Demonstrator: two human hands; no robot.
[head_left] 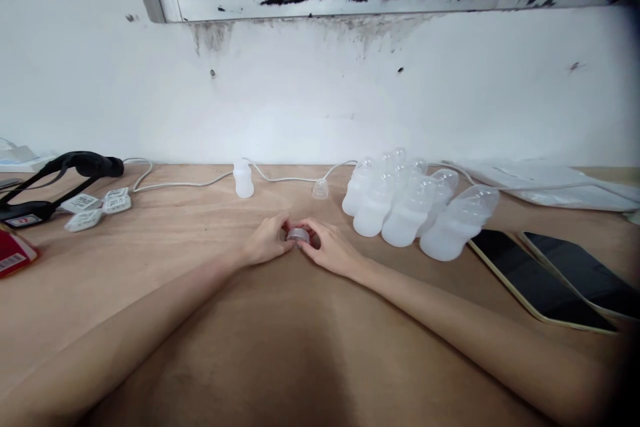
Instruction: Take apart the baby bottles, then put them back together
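Observation:
Between my two hands is a small round clear ring [299, 235], which looks like a baby-bottle collar. The fingers of my left hand [269, 240] close on its left side, and those of my right hand [330, 245] grip its right side. Parts of the ring are hidden by the fingertips. Beyond my left hand an uncapped white bottle [243, 179] stands upright. A clear dome cap [321, 189] sits on the table beyond my right hand. To the right, several white baby bottles [403, 220] with clear domed tops stand close together.
Two dark-screened phones [545, 280] lie at the right of the wooden table [200, 207]. A clear plastic bag [540, 180] is behind them. A white cable [185, 184] runs along the wall. Black headgear [75, 173], white packets [100, 205] and a red box [15, 252] are at left.

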